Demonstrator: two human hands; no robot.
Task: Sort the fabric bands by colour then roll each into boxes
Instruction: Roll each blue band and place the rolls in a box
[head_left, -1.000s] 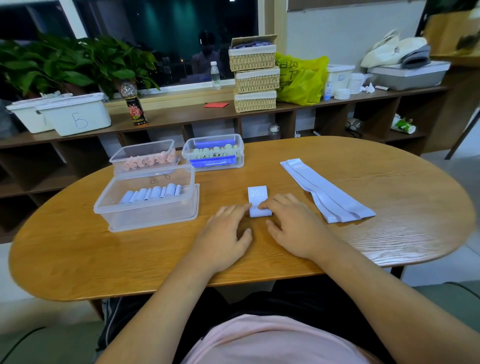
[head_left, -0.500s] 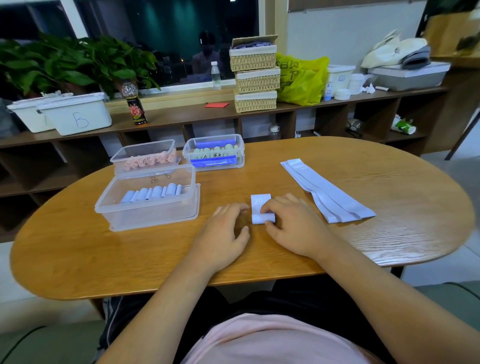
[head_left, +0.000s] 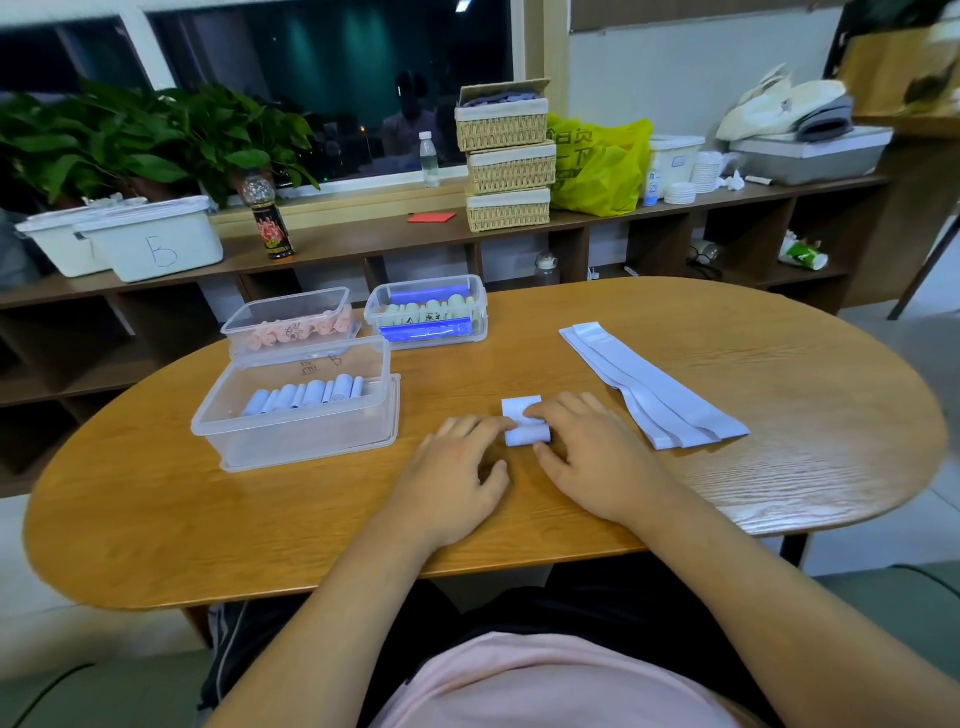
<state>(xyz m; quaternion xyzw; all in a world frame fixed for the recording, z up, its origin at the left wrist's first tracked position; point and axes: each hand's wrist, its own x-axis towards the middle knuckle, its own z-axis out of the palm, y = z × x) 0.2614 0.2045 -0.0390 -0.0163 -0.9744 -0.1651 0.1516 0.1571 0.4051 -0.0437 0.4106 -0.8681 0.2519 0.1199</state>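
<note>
Fabric band (head_left: 523, 435), pale blue, half rolled, sits on the table (head_left: 779, 415) near its 6 o'clock edge. Right hand (head_left: 602, 462) pinches the roll, finger and thumb; left hand (head_left: 457, 478), fingers loose, just touches its 9 o'clock end.

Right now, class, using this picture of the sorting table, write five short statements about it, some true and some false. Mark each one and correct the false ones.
1. The left hand and the right hand both touch the pale blue band on the table. True.
2. The flat pile of unrolled bands lies left of the hands. False: it lies to their right.
3. The nearest clear box holds pale blue rolls. True.
4. The box of pink rolls stands nearer the person than that box. False: it stands behind it, farther away.
5. The wicker baskets stand side by side. False: they are stacked one on another.
</note>
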